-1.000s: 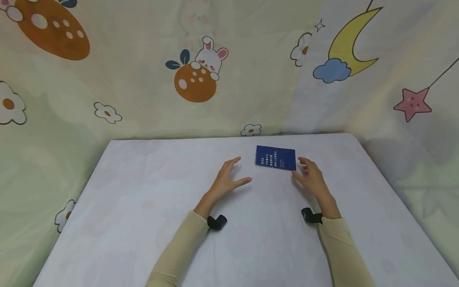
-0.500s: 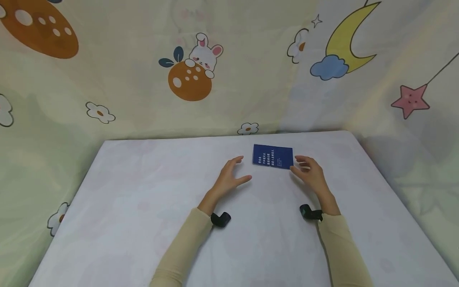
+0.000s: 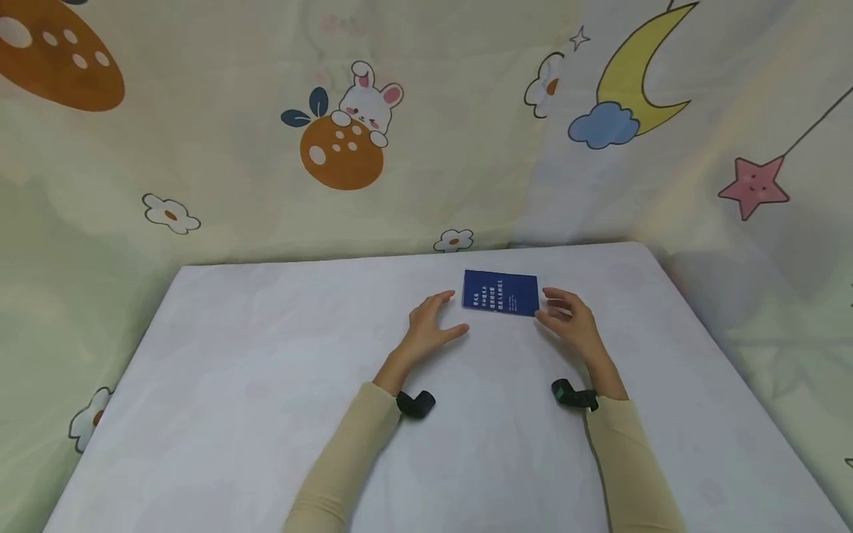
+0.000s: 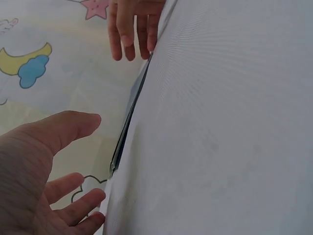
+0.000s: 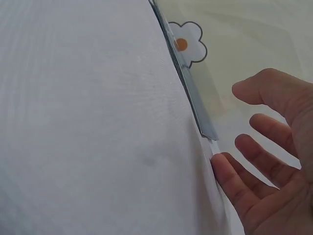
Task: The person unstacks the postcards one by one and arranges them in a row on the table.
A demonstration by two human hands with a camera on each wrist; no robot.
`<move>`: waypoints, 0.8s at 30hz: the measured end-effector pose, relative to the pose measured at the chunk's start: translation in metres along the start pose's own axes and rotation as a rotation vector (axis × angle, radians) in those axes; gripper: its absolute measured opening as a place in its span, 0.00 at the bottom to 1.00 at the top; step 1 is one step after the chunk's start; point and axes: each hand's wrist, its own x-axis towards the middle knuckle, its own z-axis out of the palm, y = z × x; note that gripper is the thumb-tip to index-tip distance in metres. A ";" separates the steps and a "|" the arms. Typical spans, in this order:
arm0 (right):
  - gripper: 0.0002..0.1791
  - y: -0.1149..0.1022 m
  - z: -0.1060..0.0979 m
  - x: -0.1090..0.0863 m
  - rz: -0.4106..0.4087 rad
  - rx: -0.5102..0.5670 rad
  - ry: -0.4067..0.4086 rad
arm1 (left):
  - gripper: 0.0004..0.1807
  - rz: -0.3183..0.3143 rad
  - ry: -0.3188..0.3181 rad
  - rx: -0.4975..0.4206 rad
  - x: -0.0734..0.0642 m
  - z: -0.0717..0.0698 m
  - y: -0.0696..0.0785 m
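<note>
A dark blue booklet [image 3: 501,293] with white lettering lies flat near the far edge of the table. Its thin, layered edge shows in both wrist views, as a booklet [image 4: 130,120] seen nearly side-on in the left one. My left hand [image 3: 426,328] is just left of it, fingers and thumb spread apart, holding nothing. On the other side, my right hand [image 3: 571,323] is close by the booklet's right end with loosely bent fingers. In the right wrist view a small gap lies between the booklet [image 5: 190,93] and those fingers [image 5: 232,178]. Neither hand grips it.
The table [image 3: 320,355] is covered with a white cloth. Behind it hangs a patterned curtain [image 3: 466,133] with rabbit, moon and star prints, which also runs along both sides. Each wrist wears a black camera, one on the left [image 3: 416,405] and one on the right [image 3: 574,394].
My left hand has come a little nearer to the booklet's left end. The right hand stays close to the other end. The head view has shifted slightly; the booklet stays on the table.
</note>
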 end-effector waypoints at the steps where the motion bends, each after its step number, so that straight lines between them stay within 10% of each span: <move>1: 0.30 0.002 0.000 0.000 -0.002 0.000 0.004 | 0.39 0.005 0.001 -0.001 0.001 0.001 0.000; 24: 0.36 0.012 0.012 0.001 0.121 -0.179 -0.069 | 0.34 0.080 -0.026 0.166 0.019 0.020 -0.005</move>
